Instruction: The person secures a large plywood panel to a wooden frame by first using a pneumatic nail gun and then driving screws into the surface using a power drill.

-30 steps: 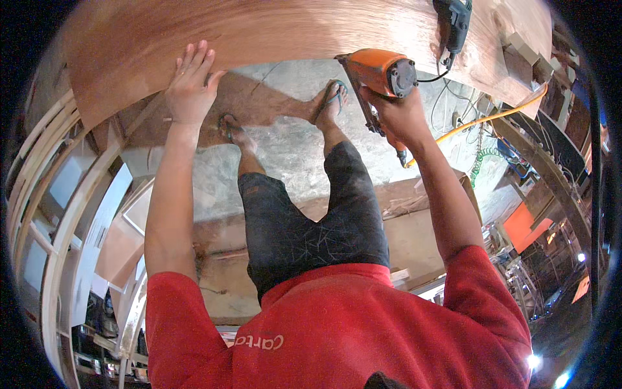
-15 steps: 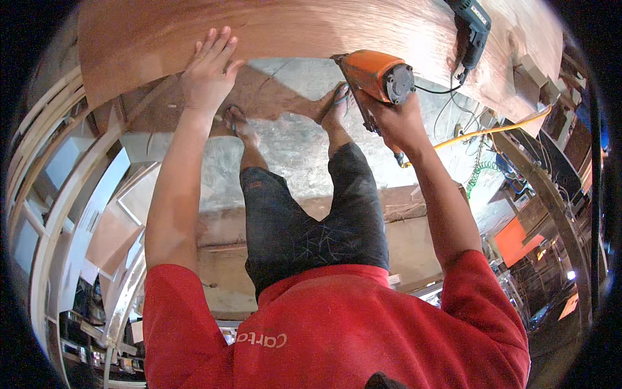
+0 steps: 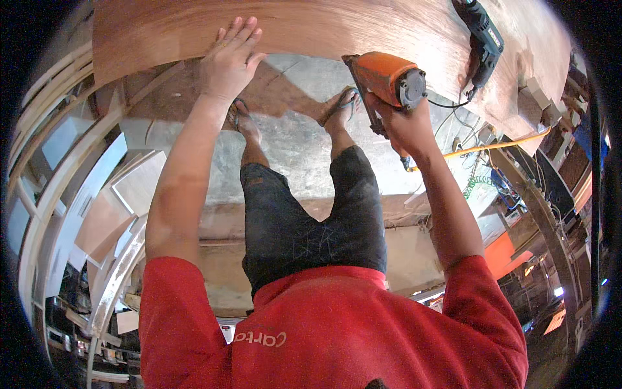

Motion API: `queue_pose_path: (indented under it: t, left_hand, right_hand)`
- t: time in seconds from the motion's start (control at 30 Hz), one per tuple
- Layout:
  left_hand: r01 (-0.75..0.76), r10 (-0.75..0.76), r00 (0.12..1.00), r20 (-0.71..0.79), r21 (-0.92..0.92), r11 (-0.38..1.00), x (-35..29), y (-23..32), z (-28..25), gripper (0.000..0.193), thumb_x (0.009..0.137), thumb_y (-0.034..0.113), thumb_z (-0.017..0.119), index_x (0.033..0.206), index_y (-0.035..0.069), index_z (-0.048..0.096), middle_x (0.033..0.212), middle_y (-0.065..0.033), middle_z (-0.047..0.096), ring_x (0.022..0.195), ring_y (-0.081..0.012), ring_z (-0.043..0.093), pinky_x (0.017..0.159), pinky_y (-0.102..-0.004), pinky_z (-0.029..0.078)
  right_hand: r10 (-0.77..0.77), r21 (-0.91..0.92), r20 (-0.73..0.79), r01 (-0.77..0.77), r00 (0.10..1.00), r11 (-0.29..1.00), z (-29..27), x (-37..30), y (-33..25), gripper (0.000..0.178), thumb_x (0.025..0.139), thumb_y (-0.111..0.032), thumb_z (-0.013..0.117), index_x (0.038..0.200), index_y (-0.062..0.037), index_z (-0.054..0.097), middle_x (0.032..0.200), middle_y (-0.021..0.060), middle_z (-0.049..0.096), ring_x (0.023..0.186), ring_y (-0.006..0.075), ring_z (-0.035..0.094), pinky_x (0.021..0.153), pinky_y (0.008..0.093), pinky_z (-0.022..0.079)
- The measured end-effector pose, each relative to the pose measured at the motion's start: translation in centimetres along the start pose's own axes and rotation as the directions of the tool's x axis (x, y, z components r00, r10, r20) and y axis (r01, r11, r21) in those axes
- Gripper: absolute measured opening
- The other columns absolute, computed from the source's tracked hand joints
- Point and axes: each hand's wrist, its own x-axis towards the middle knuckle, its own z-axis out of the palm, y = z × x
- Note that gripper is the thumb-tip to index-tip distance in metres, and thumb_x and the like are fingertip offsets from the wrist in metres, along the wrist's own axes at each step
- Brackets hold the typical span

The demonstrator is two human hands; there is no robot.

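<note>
A wide brown plywood sheet (image 3: 291, 26) spans the top of the view. My left hand (image 3: 230, 65) lies flat near its close edge, fingers stretched out and nothing held. In my right hand (image 3: 408, 126) is an orange and black nail gun (image 3: 382, 71), my fingers wrapped round its handle. Its dark nose meets the sheet's near edge, though I cannot tell whether it touches. A yellow air hose (image 3: 499, 146) runs off to the right from the gun's handle end.
A dark power drill (image 3: 486, 42) with a black cord lies on the sheet at the right. Boards and panels (image 3: 97, 188) lean at the left. A wooden beam (image 3: 544, 201), a coiled green hose (image 3: 478, 186) and an orange panel (image 3: 505, 254) are on the right. My feet stand on the concrete floor (image 3: 291, 149).
My left hand has shifted right along the sheet's edge. The nail gun in my right hand has moved slightly right. The whole view has also turned a little.
</note>
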Motion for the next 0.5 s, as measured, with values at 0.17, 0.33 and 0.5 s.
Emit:
queue_pose_path:
  t: [0.17,0.33,0.5]
  left_hand:
    - [0.011,-0.011,1.000,0.000,-0.055,0.998,-0.1,-0.2,0.1,0.055,0.082,0.027,0.083,0.135,0.018,0.068,0.152,0.0025,0.056,0.143,-0.0216,0.050,0.117,-0.0439,0.043]
    - [0.018,-0.018,1.000,0.004,-0.046,0.999,-0.2,-0.2,0.1,0.052,0.081,0.027,0.084,0.130,0.017,0.070,0.151,0.0021,0.057,0.141,-0.0215,0.052,0.117,-0.0438,0.044]
    - [0.015,-0.015,1.000,0.008,-0.042,0.999,0.1,-0.1,-0.2,0.054,0.080,0.028,0.085,0.130,0.016,0.070,0.150,0.0014,0.057,0.141,-0.0210,0.051,0.117,-0.0434,0.044]
  right_hand:
    - [0.014,-0.076,0.090,-0.007,0.996,0.997,1.4,1.2,-0.9,0.033,0.086,-0.025,0.082,0.108,-0.0005,0.075,0.094,0.0167,0.078,0.093,0.0280,0.077,0.081,0.0394,0.058]
    - [0.001,-0.134,0.131,0.017,0.991,0.991,1.6,1.5,-1.3,0.031,0.088,-0.022,0.080,0.109,0.0001,0.074,0.095,0.0140,0.077,0.090,0.0248,0.074,0.078,0.0378,0.058]
    - [0.002,-0.204,0.168,0.033,0.986,0.979,1.5,1.9,-1.6,0.032,0.090,-0.017,0.078,0.115,0.0024,0.070,0.099,0.0080,0.075,0.089,0.0153,0.070,0.079,0.0333,0.056]
